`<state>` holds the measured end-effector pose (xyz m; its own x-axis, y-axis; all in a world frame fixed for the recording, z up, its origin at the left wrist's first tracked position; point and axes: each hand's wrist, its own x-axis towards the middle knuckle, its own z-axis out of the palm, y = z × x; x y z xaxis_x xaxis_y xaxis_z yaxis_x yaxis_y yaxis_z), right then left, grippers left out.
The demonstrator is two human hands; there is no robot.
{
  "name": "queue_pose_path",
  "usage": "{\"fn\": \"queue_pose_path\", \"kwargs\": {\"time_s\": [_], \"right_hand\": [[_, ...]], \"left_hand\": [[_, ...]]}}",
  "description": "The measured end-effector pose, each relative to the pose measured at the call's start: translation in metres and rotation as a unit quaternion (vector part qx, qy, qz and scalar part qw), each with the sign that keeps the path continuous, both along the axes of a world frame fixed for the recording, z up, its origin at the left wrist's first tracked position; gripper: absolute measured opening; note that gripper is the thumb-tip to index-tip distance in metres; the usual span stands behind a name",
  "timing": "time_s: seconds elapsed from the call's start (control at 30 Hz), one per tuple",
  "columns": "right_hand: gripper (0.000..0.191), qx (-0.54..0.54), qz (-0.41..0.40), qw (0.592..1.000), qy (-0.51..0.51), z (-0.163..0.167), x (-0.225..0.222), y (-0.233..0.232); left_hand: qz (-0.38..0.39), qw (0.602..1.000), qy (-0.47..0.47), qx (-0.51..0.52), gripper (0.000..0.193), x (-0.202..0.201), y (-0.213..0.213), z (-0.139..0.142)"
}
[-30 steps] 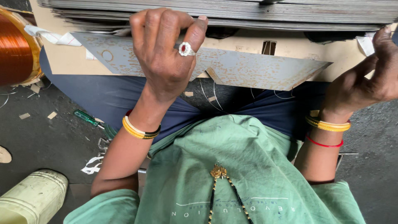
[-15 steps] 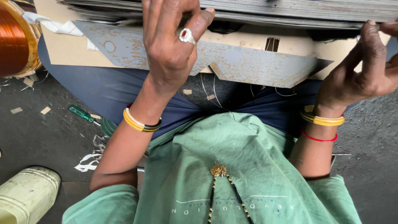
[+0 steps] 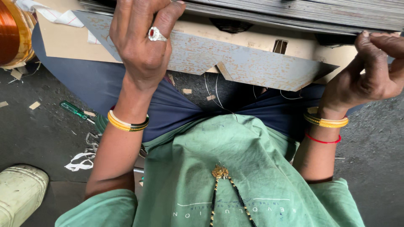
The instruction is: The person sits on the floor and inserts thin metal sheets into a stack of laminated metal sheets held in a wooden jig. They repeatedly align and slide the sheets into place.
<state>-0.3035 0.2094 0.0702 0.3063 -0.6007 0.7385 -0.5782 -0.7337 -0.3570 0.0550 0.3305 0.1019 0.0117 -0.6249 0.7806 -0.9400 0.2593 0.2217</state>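
We seat a steel sheet into the stack

Our left hand [image 3: 143, 50] presses flat on the one loose grey sheet [image 3: 252, 63], which lies on the card [image 3: 67, 42] under the stack [image 3: 294, 12]; our right hand [image 3: 366, 75], fingers curled, grips the stack's edge. Next, we judge, comes a level push inward. One screwdriver [image 3: 75, 111], one copper coil [image 3: 12, 38]

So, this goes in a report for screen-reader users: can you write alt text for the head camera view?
Seen from above, a person's left hand, wearing a ring, presses on a grey notched metal sheet under a stack of thin metal sheets, while the right hand grips the stack's edge. A green-handled screwdriver and paper scraps lie on the dark floor; a copper wire coil sits far left.
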Motion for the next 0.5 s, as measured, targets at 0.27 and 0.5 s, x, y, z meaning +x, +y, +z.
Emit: {"fn": "queue_pose_path", "kwargs": {"time_s": [0.27,0.5], "right_hand": [[0.013,-0.022,-0.001,1.0,0.001,-0.002,0.006,0.001],[0.015,-0.004,-0.015,0.997,0.081,0.013,0.008,0.008]], "left_hand": [[-0.009,0.996,-0.084,-0.012,0.014,0.009,0.001,-0.003],[0.051,0.991,-0.126,0.009,0.014,-0.001,0.002,-0.004]]}}
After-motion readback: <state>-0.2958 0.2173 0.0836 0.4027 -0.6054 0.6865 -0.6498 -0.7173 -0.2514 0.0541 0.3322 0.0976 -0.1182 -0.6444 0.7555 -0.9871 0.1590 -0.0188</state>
